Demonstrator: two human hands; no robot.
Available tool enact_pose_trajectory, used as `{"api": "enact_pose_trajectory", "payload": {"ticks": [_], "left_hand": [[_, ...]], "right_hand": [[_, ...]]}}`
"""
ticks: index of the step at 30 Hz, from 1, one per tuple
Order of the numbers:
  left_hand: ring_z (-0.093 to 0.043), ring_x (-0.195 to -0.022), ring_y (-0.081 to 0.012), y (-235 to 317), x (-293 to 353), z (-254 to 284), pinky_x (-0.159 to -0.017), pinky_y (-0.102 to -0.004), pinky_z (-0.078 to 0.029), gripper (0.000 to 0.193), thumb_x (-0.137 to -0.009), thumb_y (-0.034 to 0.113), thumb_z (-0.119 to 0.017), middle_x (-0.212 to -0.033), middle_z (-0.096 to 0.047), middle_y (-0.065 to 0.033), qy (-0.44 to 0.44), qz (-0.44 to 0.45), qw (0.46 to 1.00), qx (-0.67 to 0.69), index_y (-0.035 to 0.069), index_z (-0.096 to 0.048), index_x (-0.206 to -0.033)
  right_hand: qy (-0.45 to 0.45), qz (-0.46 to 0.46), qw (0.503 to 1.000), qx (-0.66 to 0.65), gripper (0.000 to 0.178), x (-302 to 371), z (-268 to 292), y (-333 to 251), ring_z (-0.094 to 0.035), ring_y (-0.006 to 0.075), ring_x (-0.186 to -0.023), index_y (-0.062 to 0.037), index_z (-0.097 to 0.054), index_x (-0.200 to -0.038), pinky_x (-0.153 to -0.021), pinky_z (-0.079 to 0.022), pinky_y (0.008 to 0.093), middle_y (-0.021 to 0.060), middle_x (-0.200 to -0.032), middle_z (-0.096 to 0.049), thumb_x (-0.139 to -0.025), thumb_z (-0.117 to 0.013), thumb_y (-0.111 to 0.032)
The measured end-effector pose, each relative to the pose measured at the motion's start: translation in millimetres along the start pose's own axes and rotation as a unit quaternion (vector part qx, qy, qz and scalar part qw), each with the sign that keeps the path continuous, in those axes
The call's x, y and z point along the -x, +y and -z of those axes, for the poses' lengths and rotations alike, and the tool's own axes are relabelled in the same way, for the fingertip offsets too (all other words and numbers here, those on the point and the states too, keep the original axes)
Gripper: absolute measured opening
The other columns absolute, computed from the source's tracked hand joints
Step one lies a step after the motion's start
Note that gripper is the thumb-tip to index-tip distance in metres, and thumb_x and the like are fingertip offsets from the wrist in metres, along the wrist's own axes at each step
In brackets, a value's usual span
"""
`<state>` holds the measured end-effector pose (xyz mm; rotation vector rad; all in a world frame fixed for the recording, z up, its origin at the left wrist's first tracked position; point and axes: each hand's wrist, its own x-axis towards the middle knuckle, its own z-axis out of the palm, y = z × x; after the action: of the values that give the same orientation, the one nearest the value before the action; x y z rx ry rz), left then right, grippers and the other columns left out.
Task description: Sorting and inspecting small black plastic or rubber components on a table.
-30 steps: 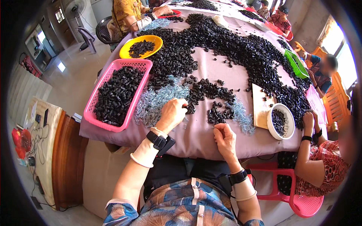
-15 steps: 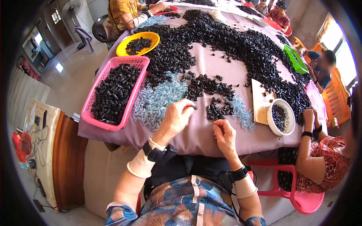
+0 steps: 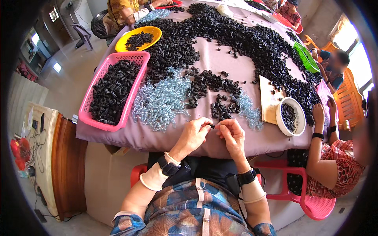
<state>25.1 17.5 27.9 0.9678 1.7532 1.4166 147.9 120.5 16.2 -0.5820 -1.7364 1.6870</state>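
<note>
Above the table's near edge, my left hand (image 3: pixel 193 135) pinches a small black plastic piece (image 3: pixel 212 126) between thumb and fingertips. Facing it, my right hand (image 3: pixel 232 135) is closed in a pinch close to the piece's end; whatever lies between its fingers is too small to make out. Just beyond my hands lies a small group of black pieces (image 3: pixel 221 108). A heap of clear bluish small parts (image 3: pixel 160 100) spreads to the left, and a smaller pile of clear parts (image 3: pixel 250 111) sits on the right.
A pink basket (image 3: pixel 84 108) of black pieces stands left, with a yellow plate (image 3: pixel 157 34) behind it. At right are a white bowl (image 3: pixel 301 122) and a board (image 3: pixel 267 100). A large black heap (image 3: pixel 236 33) arcs across the table. Co-workers sit around it.
My left hand has moved right and nearer to me with the black piece, coming up to my right hand. My right hand has shifted slightly. The view has tilted a little.
</note>
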Motion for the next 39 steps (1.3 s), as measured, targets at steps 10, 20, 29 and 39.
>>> {"api": "enact_pose_trajectory", "payload": {"ticks": [10, 20, 29, 39], "left_hand": [[-0.052, -0.054, -0.009, -16.6, -5.4, -11.6, -0.049, -0.0243, -0.043, 0.013, -0.081, 0.007, -0.059, -0.068, -0.06, -0.0039, 0.099, -0.107, 0.989, 0.004, 0.002, -0.059, -0.093], [-0.053, -0.054, -0.005, -13.2, 16.0, 6.0, -0.043, -0.0166, -0.043, 0.017, -0.087, 0.008, -0.054, -0.078, -0.057, -0.002, 0.008, 0.001, 0.983, 0.183, 0.002, -0.055, -0.103], [-0.052, -0.054, -0.0041, -10.9, 18.0, 4.9, -0.042, -0.0179, -0.042, 0.02, -0.084, 0.006, -0.058, -0.068, -0.055, 0.0002, 0.052, -0.001, 0.982, 0.18, 0.002, -0.058, -0.104], [-0.051, -0.055, -0.0021, -17.9, 17.2, 8.1, -0.043, -0.0164, -0.04, 0.015, -0.083, 0.007, -0.06, -0.068, -0.057, 0.0019, 0.013, 0.026, 0.983, 0.184, 0.002, -0.059, -0.097]], "right_hand": [[-0.023, -0.013, 1.0, 0.014, 0.01, -1.2, -1.4, 0.9, -0.055, 0.0063, -0.07, -0.0015, -0.055, -0.095, -0.062, -0.044, 0.0193, 0.0039, -0.084, -0.063, -0.087, -0.054, -0.008], [-0.011, -0.02, 0.999, 0.029, 0.008, -2.1, -1.7, 4.3, -0.054, 0.0069, -0.067, -0.0011, -0.056, -0.093, -0.062, -0.045, 0.0202, 0.0041, -0.081, -0.063, -0.086, -0.055, -0.005], [-0.006, 0.005, 0.998, 0.061, 0.007, -0.7, -13.4, -3.7, -0.054, 0.0066, -0.067, -0.0022, -0.056, -0.091, -0.062, -0.045, 0.0203, 0.0019, -0.077, -0.062, -0.085, -0.054, -0.003], [-0.068, 0.158, 0.931, 0.32, 0.007, -2.8, -24.9, -24.2, -0.059, 0.0247, -0.068, -0.0028, -0.057, -0.087, -0.062, -0.047, 0.0302, 0.012, -0.078, -0.06, -0.081, -0.054, -0.001]]}}
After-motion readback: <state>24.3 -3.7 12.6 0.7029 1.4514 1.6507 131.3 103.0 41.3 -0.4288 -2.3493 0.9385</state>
